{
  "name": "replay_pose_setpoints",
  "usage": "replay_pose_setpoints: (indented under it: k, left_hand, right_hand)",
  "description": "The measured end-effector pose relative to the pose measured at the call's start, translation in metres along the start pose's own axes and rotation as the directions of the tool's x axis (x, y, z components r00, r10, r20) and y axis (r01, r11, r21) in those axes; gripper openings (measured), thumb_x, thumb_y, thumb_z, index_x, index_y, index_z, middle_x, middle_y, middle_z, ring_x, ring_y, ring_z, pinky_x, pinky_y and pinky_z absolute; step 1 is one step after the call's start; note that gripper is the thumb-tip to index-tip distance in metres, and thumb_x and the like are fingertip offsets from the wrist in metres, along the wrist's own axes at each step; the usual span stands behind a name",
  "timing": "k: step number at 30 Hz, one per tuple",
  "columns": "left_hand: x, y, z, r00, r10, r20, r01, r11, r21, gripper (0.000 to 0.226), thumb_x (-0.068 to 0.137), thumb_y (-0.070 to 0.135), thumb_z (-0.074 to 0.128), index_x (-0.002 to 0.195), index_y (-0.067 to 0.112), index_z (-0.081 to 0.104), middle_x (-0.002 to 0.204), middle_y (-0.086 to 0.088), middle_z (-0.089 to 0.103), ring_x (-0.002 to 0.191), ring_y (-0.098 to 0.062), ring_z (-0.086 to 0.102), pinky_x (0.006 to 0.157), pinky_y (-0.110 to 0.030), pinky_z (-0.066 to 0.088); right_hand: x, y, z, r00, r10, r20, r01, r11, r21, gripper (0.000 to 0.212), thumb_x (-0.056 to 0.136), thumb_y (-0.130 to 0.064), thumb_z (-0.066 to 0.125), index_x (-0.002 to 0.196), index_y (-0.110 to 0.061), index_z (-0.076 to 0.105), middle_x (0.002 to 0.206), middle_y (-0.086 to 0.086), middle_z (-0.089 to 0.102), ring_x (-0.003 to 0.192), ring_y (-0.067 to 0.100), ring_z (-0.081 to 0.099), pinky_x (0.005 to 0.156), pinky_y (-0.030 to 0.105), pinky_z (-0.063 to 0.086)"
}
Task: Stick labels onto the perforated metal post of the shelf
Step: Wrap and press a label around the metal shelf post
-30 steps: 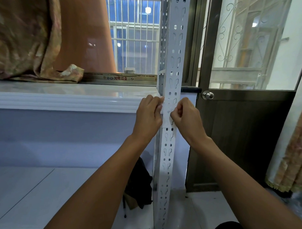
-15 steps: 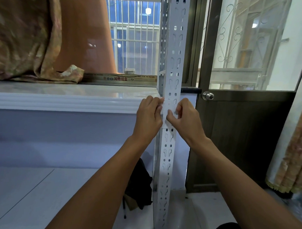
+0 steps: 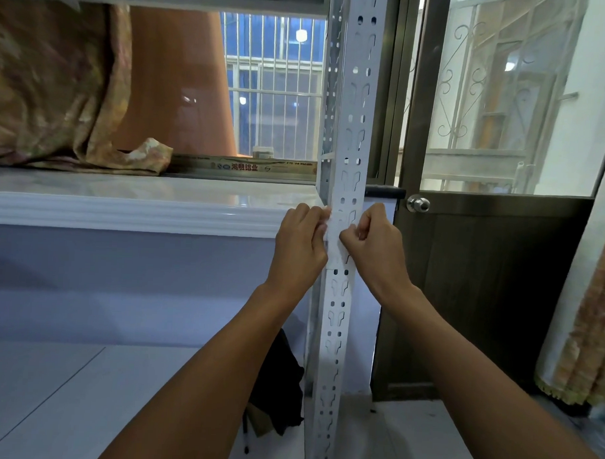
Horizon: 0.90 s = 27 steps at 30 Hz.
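Post: the white perforated metal post [image 3: 349, 128] stands upright at centre, running from the top edge to the floor.
Label: a white label [image 3: 335, 242] lies against the post's front face, level with the window ledge [image 3: 123, 206], between the two hands.
Left hand: the left hand [image 3: 300, 246] has its grip pinched on the label's left edge, at the post's left corner.
Right hand: the right hand [image 3: 376, 245] is curled, its fingertips pressing the label's right side onto the post.
Room: open floor lies to the left below the ledge; a dark door [image 3: 491, 287] stands close behind on the right; a black bag [image 3: 278, 383] sits at the post's foot.
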State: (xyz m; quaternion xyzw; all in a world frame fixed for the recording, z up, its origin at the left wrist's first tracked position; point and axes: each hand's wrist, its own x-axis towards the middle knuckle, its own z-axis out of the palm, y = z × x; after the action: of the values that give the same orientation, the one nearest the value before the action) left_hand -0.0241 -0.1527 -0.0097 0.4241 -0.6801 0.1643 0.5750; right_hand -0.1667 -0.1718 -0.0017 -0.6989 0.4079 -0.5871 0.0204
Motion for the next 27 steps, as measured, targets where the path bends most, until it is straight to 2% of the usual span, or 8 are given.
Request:
replay_pose_setpoints:
  k: [6,11,13,15,17,21,24,27]
  left_hand:
    - [-0.001,0.0,0.001,1.0,0.001,-0.01,-0.001,1.0,-0.015,0.022,0.097,0.001,0.054,0.114,0.006,0.066,0.096,-0.003,0.057,0.089,-0.01,0.045,0.076,-0.009,0.036]
    - [0.0,-0.003,0.001,1.0,0.012,0.007,-0.012,1.0,-0.011,0.022,0.098,0.002,0.053,0.114,0.008,0.066,0.094,0.008,0.05,0.088,-0.01,0.044,0.075,-0.011,0.034]
    - [0.0,-0.004,0.001,1.0,0.018,0.016,-0.018,1.0,-0.01,0.022,0.098,0.003,0.053,0.115,0.008,0.066,0.094,0.009,0.048,0.088,-0.008,0.043,0.076,-0.007,0.033]
    - [-0.001,-0.004,0.0,1.0,0.025,0.015,-0.024,1.0,-0.013,0.022,0.099,0.004,0.052,0.116,0.008,0.065,0.095,0.008,0.05,0.089,-0.007,0.043,0.076,-0.006,0.033]
    - [-0.001,-0.003,0.0,1.0,0.016,0.015,-0.015,1.0,-0.013,0.023,0.099,0.004,0.052,0.117,0.008,0.065,0.096,0.002,0.055,0.09,-0.007,0.044,0.077,-0.009,0.034]
    - [-0.011,0.0,0.002,1.0,-0.002,0.011,0.001,0.999,0.041,0.039,0.098,0.007,0.055,0.137,0.008,0.057,0.102,-0.005,0.059,0.093,-0.011,0.045,0.08,-0.024,0.043]
    - [-0.041,-0.002,0.01,0.984,0.087,0.158,-0.114,0.979,0.168,0.071,0.09,0.006,0.065,0.154,0.01,0.035,0.118,-0.012,0.058,0.102,-0.023,0.052,0.084,-0.031,0.049]
    - [-0.066,-0.009,0.016,0.971,0.119,0.205,-0.16,0.967,0.198,0.074,0.078,0.001,0.075,0.146,0.013,0.048,0.124,-0.016,0.058,0.103,-0.031,0.058,0.083,-0.039,0.055]
  right_hand:
    - [-0.001,-0.004,-0.002,0.999,-0.052,-0.001,0.051,0.998,-0.019,0.03,0.092,-0.027,0.068,0.088,-0.007,0.045,0.07,-0.006,0.046,0.057,0.007,0.046,0.054,0.016,0.043]
    - [-0.003,0.01,-0.002,0.995,-0.099,0.007,0.099,0.994,-0.034,0.02,0.095,-0.015,0.063,0.089,-0.01,0.045,0.079,0.003,0.055,0.065,0.017,0.055,0.061,0.037,0.052]
    - [-0.013,0.015,-0.002,0.978,-0.208,0.008,0.208,0.976,-0.07,0.019,0.095,-0.013,0.065,0.108,-0.011,0.051,0.098,0.003,0.057,0.074,0.013,0.058,0.067,0.031,0.055]
    - [-0.025,0.021,0.002,0.953,-0.295,0.067,0.303,0.932,-0.198,0.049,0.093,-0.012,0.067,0.137,-0.01,0.046,0.118,0.01,0.052,0.089,0.015,0.06,0.075,0.027,0.059]
    - [-0.035,0.029,0.006,0.938,-0.323,0.13,0.348,0.865,-0.361,0.066,0.09,-0.014,0.069,0.149,-0.007,0.039,0.12,0.016,0.051,0.095,0.022,0.059,0.074,0.031,0.059]
    - [-0.046,0.041,0.002,0.883,-0.457,0.104,0.451,0.768,-0.454,0.049,0.084,-0.009,0.074,0.13,-0.002,0.06,0.101,0.016,0.059,0.085,0.028,0.057,0.067,0.043,0.056]
    - [-0.035,0.033,-0.008,0.892,-0.448,0.059,0.43,0.8,-0.418,0.018,0.086,-0.01,0.068,0.104,-0.007,0.069,0.099,0.011,0.058,0.084,0.025,0.055,0.067,0.044,0.052]
    - [-0.026,0.025,-0.012,0.927,-0.368,0.075,0.367,0.847,-0.384,0.035,0.087,-0.011,0.066,0.122,-0.009,0.064,0.11,0.012,0.056,0.093,0.025,0.055,0.076,0.039,0.054]
